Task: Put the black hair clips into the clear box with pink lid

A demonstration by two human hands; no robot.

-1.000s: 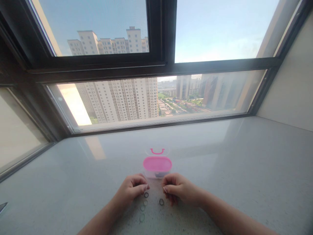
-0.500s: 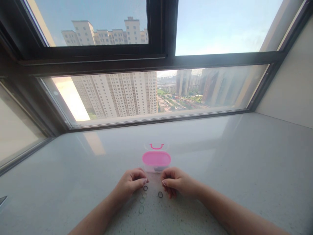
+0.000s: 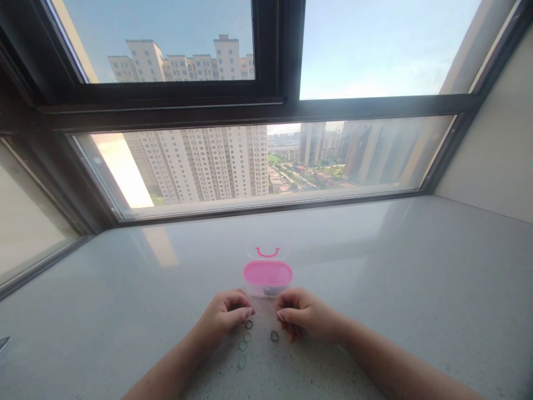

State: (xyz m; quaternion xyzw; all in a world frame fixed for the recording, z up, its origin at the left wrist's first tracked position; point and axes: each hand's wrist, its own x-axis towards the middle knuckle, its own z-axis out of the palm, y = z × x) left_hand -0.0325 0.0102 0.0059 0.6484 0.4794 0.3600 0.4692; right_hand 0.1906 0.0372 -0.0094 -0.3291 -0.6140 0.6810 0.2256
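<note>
Small rings (image 3: 243, 345) are laid in a line on the stone sill (image 3: 125, 311), one dark ring (image 3: 274, 335) apart beside the right hand (image 3: 307, 321). Each hand's thumb and forefinger are pressed together, the left hand (image 3: 222, 320) at the line's far end; anything pinched cannot be told. A pink-lidded clear box (image 3: 267, 273) is stood just beyond.

Bare forearms (image 3: 175, 366); left hand (image 3: 225, 318) and right hand (image 3: 307, 320) show pale fingernails (image 3: 280, 315).
</note>
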